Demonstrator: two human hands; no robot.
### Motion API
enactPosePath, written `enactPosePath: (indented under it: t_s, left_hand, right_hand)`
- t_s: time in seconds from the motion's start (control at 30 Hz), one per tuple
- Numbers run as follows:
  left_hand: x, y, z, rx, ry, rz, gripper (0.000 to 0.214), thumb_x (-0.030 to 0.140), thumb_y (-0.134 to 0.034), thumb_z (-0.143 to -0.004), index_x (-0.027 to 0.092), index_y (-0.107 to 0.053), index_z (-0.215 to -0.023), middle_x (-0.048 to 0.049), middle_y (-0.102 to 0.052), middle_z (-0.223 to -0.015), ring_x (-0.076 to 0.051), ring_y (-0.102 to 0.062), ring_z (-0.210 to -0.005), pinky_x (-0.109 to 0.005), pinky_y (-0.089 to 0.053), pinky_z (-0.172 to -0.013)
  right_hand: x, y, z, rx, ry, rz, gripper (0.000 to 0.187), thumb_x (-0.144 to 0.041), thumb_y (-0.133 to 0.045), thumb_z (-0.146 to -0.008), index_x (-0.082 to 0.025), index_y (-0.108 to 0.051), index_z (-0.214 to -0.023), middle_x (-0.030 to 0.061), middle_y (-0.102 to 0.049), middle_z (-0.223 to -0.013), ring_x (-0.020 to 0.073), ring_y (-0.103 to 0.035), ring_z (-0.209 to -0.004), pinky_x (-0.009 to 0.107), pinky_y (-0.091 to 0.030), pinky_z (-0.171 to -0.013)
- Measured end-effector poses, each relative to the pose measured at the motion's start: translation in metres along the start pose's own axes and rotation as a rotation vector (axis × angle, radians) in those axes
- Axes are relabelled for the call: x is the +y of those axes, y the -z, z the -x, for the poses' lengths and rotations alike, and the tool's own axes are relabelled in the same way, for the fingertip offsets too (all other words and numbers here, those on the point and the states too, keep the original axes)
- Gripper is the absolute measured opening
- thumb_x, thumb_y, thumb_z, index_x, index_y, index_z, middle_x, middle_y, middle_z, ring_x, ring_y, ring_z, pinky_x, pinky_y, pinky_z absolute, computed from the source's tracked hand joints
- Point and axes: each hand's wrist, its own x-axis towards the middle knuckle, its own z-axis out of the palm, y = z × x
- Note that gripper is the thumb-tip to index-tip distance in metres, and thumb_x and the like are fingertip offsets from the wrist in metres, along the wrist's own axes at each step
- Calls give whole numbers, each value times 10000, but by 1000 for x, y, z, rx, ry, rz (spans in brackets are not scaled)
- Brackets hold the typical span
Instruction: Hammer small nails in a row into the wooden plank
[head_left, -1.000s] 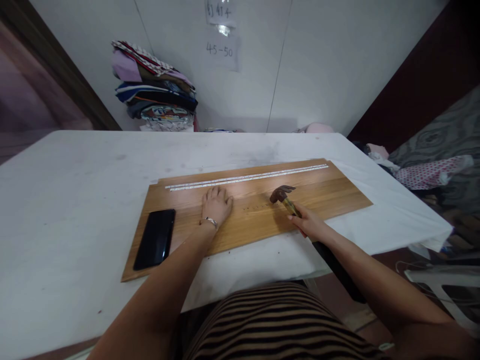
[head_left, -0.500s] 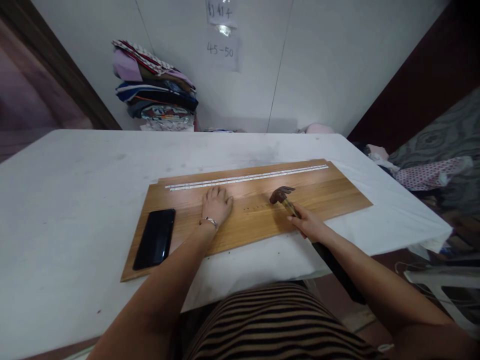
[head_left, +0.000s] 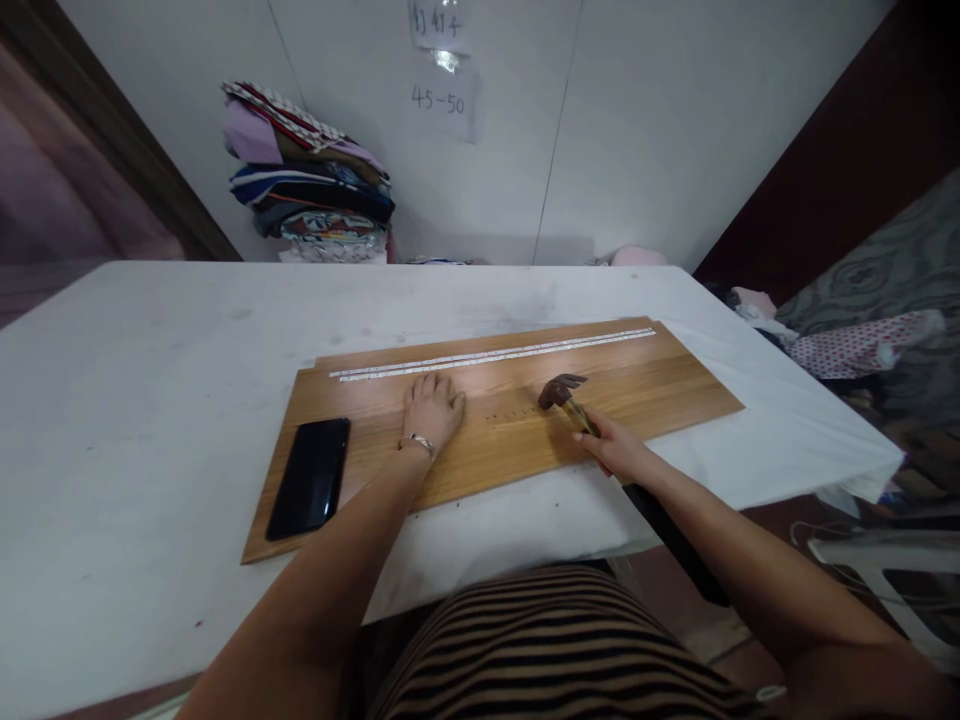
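Note:
My left hand [head_left: 435, 407] lies palm down with fingers spread on a wood-grain board [head_left: 637, 385]. In my right hand [head_left: 611, 443] is a claw hammer [head_left: 561, 392], gripped on its handle near the rusty brown head. The black end of the handle reaches back under my forearm. The hammer head is down at the board, close to the right end of a short row of small dark marks or nails [head_left: 507, 415], too small to tell which. Whether the head touches the board cannot be made out. Two white marked strips [head_left: 495, 355] run along the board's far side.
A black phone [head_left: 309, 478] rests on the board's left end. The board lies on a white-covered table [head_left: 150, 420], with a few dark specks near its front edge. Folded clothes [head_left: 311, 175] are stacked at the back left against the wall. A white chair [head_left: 885, 560] stands at the right.

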Motion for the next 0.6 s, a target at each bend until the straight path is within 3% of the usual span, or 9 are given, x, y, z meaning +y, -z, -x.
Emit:
enactPosePath:
  t_s: [0.6]
  left_hand:
    - [1, 2, 0, -13, 4, -22, 444, 394, -476, -969, 153, -677, -1284, -174, -580, -1489, -335, -495, -1401, -478, -379, -1181]
  right_hand:
    - [3, 2, -2, -13, 8, 9, 596, -356, -561, -856, -121, -517, -1402, -114, -417, -517, 98, -377, -345, 219, -284, -363]
